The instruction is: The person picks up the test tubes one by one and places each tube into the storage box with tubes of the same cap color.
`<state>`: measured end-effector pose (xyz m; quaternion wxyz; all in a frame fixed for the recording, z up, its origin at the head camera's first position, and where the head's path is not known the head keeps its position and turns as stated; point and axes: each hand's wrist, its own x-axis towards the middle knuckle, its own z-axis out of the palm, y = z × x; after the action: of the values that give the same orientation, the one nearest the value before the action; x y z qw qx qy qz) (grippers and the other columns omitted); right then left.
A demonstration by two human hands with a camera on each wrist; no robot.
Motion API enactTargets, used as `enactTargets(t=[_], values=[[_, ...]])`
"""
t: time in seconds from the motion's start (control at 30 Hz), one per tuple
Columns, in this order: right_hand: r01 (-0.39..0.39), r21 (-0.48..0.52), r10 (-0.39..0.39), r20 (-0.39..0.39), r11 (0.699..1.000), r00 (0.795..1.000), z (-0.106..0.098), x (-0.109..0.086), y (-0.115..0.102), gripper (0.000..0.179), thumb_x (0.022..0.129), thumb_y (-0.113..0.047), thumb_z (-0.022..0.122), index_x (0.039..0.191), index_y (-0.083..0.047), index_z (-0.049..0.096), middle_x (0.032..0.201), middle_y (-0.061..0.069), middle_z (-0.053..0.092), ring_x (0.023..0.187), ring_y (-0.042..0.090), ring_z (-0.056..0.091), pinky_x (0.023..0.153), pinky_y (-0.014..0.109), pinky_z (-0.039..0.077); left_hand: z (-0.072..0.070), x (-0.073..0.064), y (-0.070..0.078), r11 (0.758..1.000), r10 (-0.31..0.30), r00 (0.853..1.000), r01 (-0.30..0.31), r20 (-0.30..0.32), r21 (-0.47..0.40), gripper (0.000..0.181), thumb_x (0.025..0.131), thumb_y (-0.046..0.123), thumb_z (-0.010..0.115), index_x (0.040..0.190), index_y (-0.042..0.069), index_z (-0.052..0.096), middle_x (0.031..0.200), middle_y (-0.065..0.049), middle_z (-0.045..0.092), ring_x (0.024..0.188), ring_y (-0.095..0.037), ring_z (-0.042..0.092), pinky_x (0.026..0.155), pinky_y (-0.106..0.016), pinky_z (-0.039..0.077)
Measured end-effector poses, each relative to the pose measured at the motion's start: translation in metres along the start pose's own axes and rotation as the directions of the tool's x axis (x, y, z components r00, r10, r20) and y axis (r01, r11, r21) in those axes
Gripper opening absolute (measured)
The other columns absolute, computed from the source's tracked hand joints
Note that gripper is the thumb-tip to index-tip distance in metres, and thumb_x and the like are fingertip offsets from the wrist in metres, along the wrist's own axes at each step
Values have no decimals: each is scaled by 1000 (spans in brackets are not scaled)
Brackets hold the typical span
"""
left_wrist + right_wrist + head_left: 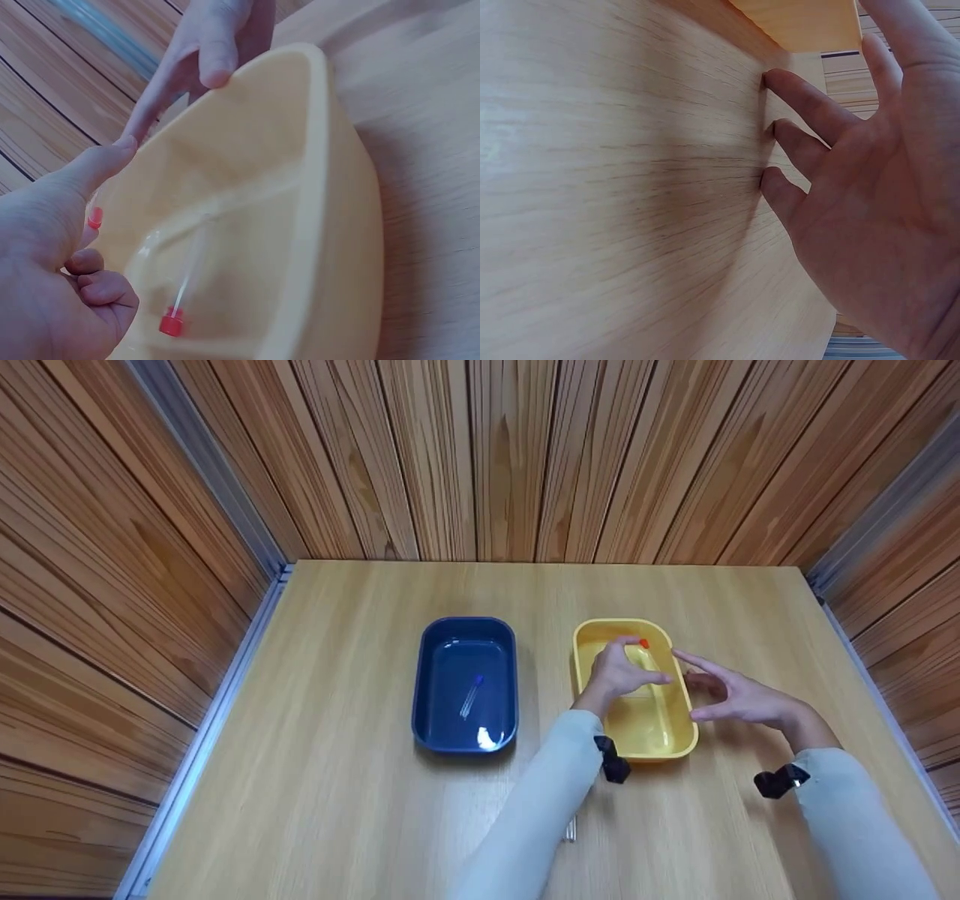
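Observation:
My left hand (619, 669) reaches over the yellow bin (682, 739), thumb and forefinger spread apart, other fingers curled in the left wrist view. Just beyond the forefinger shows a red cap (643, 643); whether the finger touches it is unclear. In the left wrist view, a clear tube with a red cap (172, 322) lies on the bin's floor. My right hand (742, 699) is at the bin's right side with fingers spread. Its thumb (217, 71) meets the rim, and its lower fingers (802, 146) stay outside, close to the tabletop.
Left of the yellow bin stands a dark blue bin (418, 690), holding clear tubing with a blue cap (478, 680). Clear tube ends (570, 830) show on the table beside the left sleeve, which hides the rest. Wooden panels (506, 457) wall the table's back and sides.

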<state>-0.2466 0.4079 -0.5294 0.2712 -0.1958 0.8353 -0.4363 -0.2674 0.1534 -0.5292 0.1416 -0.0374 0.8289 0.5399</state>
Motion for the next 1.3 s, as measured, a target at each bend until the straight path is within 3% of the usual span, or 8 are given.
enactTargets(t=[0.4, 0.7, 1.03, 1.3], values=[[-24, -2, 24, 4, 1000, 1000, 0, 2, 1, 107, 102, -17, 80, 183, -25, 10, 185, 33, 23, 168, 64, 26, 125, 94, 19, 3, -11, -5, 998, -42, 998, 44, -40, 38, 81, 79, 30, 106, 150, 25, 67, 149, -1, 75, 134, -14, 70, 116, -28, 56], [-22, 6, 22, 12, 1000, 1000, 0, 1, 3, 108, 102, -16, 80, 183, -23, 10, 184, 35, 21, 167, 66, 23, 125, 94, 16, 7, -12, -10, 988, -30, 999, 28, 13, 155, 79, 77, 36, 107, 147, 26, 71, 146, 2, 76, 128, -13, 70, 112, -25, 55], [-6, 2, 6, 5, 1000, 1000, 1, 0, 3, 106, 103, -15, 79, 183, -20, 10, 183, 35, 25, 166, 65, 28, 124, 92, 27, 10, -16, -11, 972, 5, 997, -24, 83, 236, 81, 79, 40, 105, 152, 33, 69, 152, 8, 74, 138, -11, 68, 118, -27, 54], [-15, 4, 15, 6, 1000, 1000, 0, 0, 2, 108, 102, -16, 80, 183, -22, 9, 185, 34, 21, 167, 66, 24, 125, 93, 22, 11, -16, -10, 966, -6, 995, -20, 97, 258, 81, 80, 42, 104, 152, 36, 68, 154, 10, 72, 140, -11, 67, 119, -29, 53]])
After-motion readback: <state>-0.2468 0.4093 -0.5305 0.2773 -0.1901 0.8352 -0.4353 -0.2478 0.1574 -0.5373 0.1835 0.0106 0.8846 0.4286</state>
